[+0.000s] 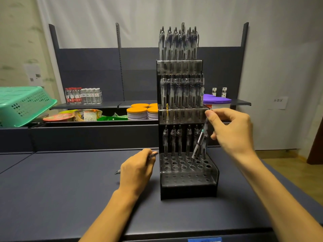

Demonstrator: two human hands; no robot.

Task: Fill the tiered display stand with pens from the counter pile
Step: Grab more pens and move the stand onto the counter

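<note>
Your stand (187, 186) sits at the centre of the dark worktop (70, 198), its base well back from the near edge at 6 o'clock. The top two tiers are packed with upright pens. The bottom tier has one row of pens (180, 140) standing along its back, and the holes in front of that row are open.

Your right hand (230, 130) comes in from 4 o'clock. Its fingers (212, 117) are pinched on the top of a pen (199, 140), which tilts with its tip down at 7 o'clock, at or just over a hole in the second row, right of middle. Whether the tip is already in the hole is hard to tell. The hand is just right of the middle tier's front edge, and the pen's upper end passes close under that edge.

Your left hand (138, 170) rests on the worktop at 9 o'clock of the stand, just beside its base. Its fingers are curled round a second pen (153, 155): one end pokes out toward the stand, and a tip shows at the hand's left side. The hand hides the barrel, so how many pens it holds is unclear.

The worktop is bare to the left of that hand and toward you. On the right, the worktop's edge runs close to your right forearm, with floor beyond it.

Behind the worktop, at 10 o'clock, a green basket (26, 105) is cut off by the left border. Bottles (83, 96) and orange-lidded tubs (142, 111) sit on the shelf; their labels are too small to read. A purple lid (217, 100) is partly hidden behind the stand.
</note>
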